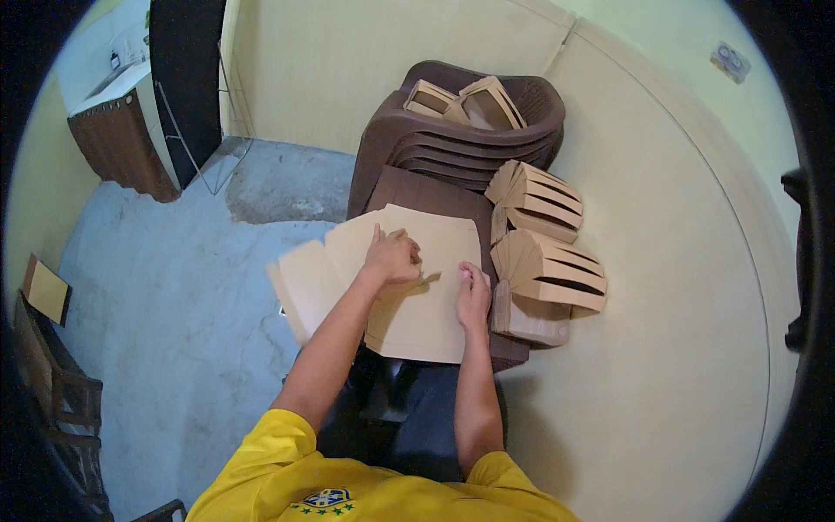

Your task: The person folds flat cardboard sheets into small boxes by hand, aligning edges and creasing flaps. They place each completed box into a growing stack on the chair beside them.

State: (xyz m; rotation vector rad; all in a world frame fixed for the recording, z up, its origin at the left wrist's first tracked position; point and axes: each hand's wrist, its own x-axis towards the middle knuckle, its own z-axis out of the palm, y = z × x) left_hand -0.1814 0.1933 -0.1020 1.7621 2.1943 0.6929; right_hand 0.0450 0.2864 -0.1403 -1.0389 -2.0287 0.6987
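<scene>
Far left, you've got a yellowish board (47,291) on the floor side, dark wooden furniture (76,400) just below it, then a counter (126,143) with a brown curtain, up against a black panel (184,87). Next, the cardboard sheet (426,335): in front of you, lying on a brown surface (435,191), its left flap (309,287) blurred and angled up. Your left hand (393,257) is over the sheet's middle, fingers curled; can't tell if it's pinching anything. Your right hand (473,296) is at the sheet's right edge, thumb up, fingers bent; can't tell if it's gripping that edge. Behind the sheet, stacked brown chairs (474,148) hold folded cardboard pieces (504,100). Right of your right hand, two fanned cardboard bundles (517,261), the nearer one above a wrapped pack (531,320).
</scene>
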